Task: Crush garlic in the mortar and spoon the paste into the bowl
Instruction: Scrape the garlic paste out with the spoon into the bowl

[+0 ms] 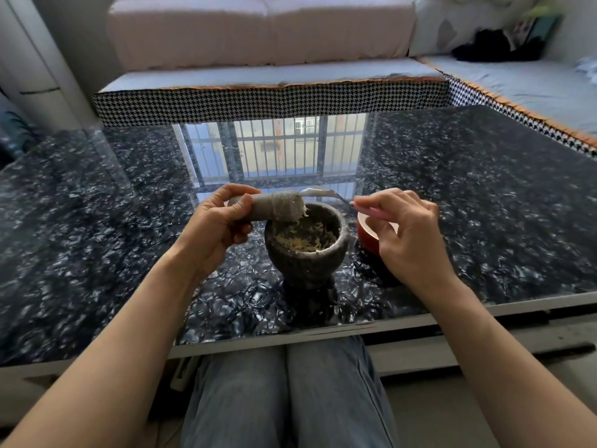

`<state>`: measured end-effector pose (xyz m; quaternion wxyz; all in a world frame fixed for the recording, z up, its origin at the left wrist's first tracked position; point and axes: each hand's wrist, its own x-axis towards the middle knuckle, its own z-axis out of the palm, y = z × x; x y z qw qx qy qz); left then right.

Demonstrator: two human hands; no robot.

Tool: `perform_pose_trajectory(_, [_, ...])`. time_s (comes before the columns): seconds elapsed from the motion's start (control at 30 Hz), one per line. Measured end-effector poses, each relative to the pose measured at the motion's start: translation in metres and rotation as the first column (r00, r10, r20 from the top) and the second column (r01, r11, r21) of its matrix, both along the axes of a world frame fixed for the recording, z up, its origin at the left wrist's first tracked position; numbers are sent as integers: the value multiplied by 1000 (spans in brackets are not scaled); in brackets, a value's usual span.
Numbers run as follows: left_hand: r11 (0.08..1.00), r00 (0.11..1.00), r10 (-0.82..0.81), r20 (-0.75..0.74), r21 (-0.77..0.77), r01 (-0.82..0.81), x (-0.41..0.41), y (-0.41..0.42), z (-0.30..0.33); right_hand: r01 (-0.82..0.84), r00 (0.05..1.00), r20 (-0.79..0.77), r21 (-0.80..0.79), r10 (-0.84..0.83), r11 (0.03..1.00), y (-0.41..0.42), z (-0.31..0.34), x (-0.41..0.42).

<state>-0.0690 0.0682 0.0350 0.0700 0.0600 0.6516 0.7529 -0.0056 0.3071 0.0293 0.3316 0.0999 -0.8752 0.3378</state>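
Crushing looks done: our left hand [214, 226] grips the pestle [274, 206], our right hand [408, 232] pinches the spoon [318, 191], paste [307, 239] unspooned in the mortar [307, 257]

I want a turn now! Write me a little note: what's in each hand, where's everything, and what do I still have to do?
Left hand: holds the pestle sideways over the mortar, garlic stuck on its end.
Right hand: holds the spoon, its tip against the pestle's end.
Mortar: on the table, crushed garlic inside.
Red bowl: right of the mortar, partly hidden.
Done: crushing.
Left: scrape the pestle clean, then spoon the paste into the bowl.
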Motion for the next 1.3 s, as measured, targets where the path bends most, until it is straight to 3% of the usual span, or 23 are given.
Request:
perform_pose_trajectory(0.17, [1000,1000,-17,1,22,17,-2,-2,-1,40,999,-13,112,-39,993,10,-9,7])
perform_pose_trajectory(0.37, [998,999,-53,-10,46,54,-3,-4,-3,91,996,6,22,-91,996,4,4,1])
perform_pose_trajectory(0.8, [997,997,-61,-40,51,63,-4,-4,-8,-21,993,116,209,-3,978,-1,2,17])
perform_pose_trajectory(1.03, [997,997,-63,-44,52,65,-4,-5,-6,104,982,132,218,-135,970,6,19,14])
perform_pose_trajectory(1.3, [1000,997,-12,-75,-6,12,0,-3,-4,67,974,192,247,-117,967,-11,26,16])
